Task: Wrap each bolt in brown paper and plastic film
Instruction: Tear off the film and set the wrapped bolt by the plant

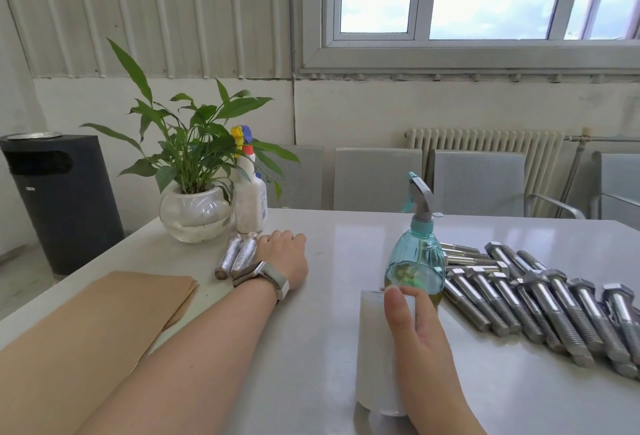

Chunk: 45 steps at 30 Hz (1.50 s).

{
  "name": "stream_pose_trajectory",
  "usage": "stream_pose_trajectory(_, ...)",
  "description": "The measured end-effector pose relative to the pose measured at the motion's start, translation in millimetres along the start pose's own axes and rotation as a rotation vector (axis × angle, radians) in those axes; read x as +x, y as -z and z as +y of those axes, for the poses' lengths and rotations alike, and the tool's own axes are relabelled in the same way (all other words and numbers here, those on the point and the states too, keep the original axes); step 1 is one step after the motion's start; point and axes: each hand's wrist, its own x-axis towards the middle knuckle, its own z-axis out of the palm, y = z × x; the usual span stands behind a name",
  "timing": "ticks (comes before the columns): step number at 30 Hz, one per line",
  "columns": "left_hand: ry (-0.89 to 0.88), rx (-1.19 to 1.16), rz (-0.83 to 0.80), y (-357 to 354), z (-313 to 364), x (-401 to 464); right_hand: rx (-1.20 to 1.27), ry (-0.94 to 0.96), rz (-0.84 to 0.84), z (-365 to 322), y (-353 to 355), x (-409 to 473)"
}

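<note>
Several bare steel bolts [540, 303] lie in a row on the right of the white table [329, 330]. Two wrapped bolts [237, 256] in shiny film lie side by side near the plant. My left hand [285, 256] rests knuckles-up on the table just right of them, with a watch on the wrist; its fingertips are hidden. A stack of brown paper sheets [104, 323] lies at the left, under my forearm. My right hand [415, 337] grips an upright white roll of plastic film [374, 355] near the front edge.
A teal spray bottle [417, 261] stands right behind the film roll, beside the bolts. A plant in a glass bowl [195, 214] and a white spray bottle [250, 202] stand at the table's far left. Grey chairs [377, 178] line the far side; a black bin [62, 199] stands left.
</note>
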Motion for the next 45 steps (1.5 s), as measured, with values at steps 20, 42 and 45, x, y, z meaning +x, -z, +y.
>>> stream_pose_trajectory(20, -0.195, -0.752, -0.03, 91.6, 47.0, -175.8, 0.074, 0.066, 0.11, -6.7, 5.8, -8.8)
stream_pose_trajectory(42, -0.209, -0.762, 0.036, 78.6, 49.8, -190.8, 0.031, 0.161, 0.091, -3.9, 6.9, -8.8)
stream_pose_trajectory(45, -0.199, -0.744, 0.05, 80.5, 49.4, -190.4, 0.05, 0.16, 0.092, -4.0, 7.4, -8.0)
